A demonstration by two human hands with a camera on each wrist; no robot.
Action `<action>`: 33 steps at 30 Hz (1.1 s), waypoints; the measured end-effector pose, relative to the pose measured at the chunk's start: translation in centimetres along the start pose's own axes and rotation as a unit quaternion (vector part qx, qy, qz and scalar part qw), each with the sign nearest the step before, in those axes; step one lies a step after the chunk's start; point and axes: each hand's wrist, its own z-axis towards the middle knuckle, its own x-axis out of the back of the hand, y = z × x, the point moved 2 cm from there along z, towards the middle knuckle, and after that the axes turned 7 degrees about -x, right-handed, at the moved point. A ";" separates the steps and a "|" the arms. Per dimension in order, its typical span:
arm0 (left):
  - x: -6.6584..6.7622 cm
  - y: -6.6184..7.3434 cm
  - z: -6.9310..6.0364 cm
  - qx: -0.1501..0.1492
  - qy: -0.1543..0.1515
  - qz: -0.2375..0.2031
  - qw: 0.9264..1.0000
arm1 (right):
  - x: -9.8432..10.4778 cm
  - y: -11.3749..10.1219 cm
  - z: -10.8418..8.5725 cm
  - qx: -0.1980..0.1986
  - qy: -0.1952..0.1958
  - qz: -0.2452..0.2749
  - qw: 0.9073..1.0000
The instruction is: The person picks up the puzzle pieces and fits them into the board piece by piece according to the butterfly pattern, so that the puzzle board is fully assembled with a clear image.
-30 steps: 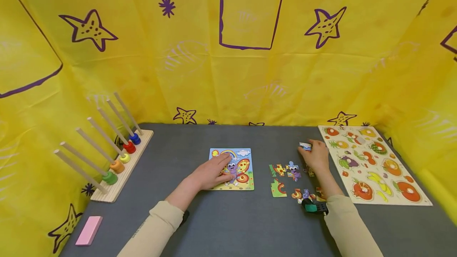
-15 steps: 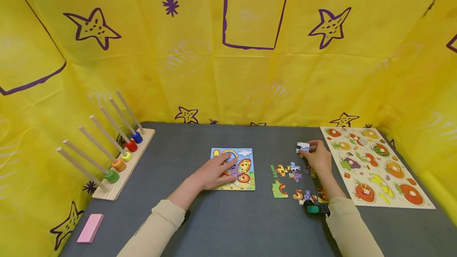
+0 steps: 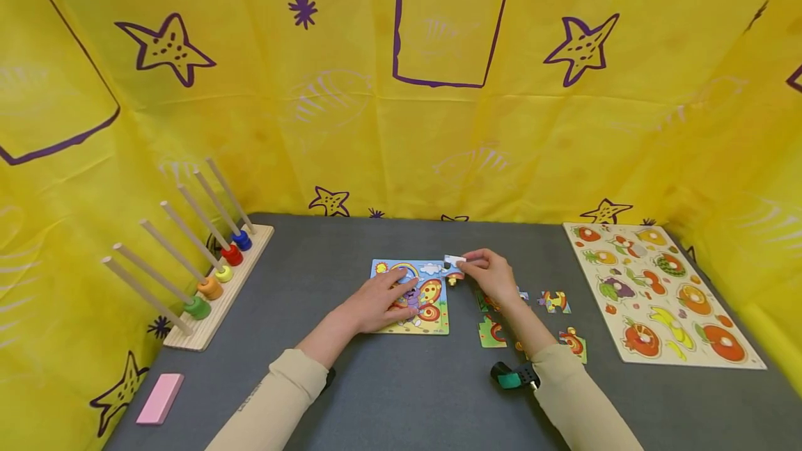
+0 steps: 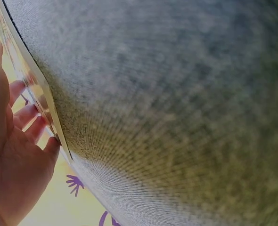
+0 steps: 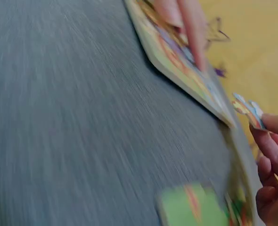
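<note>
My left hand (image 3: 379, 301) rests on a square butterfly puzzle board (image 3: 432, 291), its fingers spread over the picture's left half. In the left wrist view the fingers (image 4: 33, 125) lie along the board's face. Just past the board's upper right corner, my right hand (image 3: 491, 277) pinches a jigsaw piece (image 3: 454, 263) between thumb and fingertips. The right wrist view shows that piece (image 5: 248, 110) held off the table, with blue, white and red print. Beneath the right forearm are several loose jigsaw pieces, partly hidden, including a green one (image 3: 492, 333) and a yellow one (image 3: 554, 301).
A wooden peg stand (image 3: 216, 291) with coloured rings stands at the left. A pink block (image 3: 160, 399) lies in front of it. To the right is a fruit puzzle board (image 3: 661, 298). Yellow cloth (image 3: 351, 138) hangs behind the grey table (image 3: 401, 395).
My right hand has lifted the jigsaw piece and carried it left to the butterfly board's upper right corner. More loose pieces are uncovered. The left hand stays on the board.
</note>
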 end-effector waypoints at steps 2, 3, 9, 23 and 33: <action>0.0 0.0 0.0 0.005 -0.003 0.002 1.000 | -1.5 -0.5 0.0 0.009 -0.013 -0.002 1.000; 0.0 -0.1 0.0 0.006 -0.003 0.003 1.000 | -2.1 -0.8 0.0 0.016 -0.015 -0.007 1.000; -0.2 -0.2 0.3 -0.010 0.013 0.015 1.000 | -4.2 -1.1 0.4 0.075 0.016 -0.056 0.995; -0.4 -0.3 0.3 0.020 -0.013 0.028 0.999 | -5.0 -0.9 0.8 0.090 0.011 -0.097 0.991; -0.3 -0.1 0.2 0.009 -0.003 0.026 1.000 | -5.0 -1.0 0.8 0.083 0.008 -0.120 0.989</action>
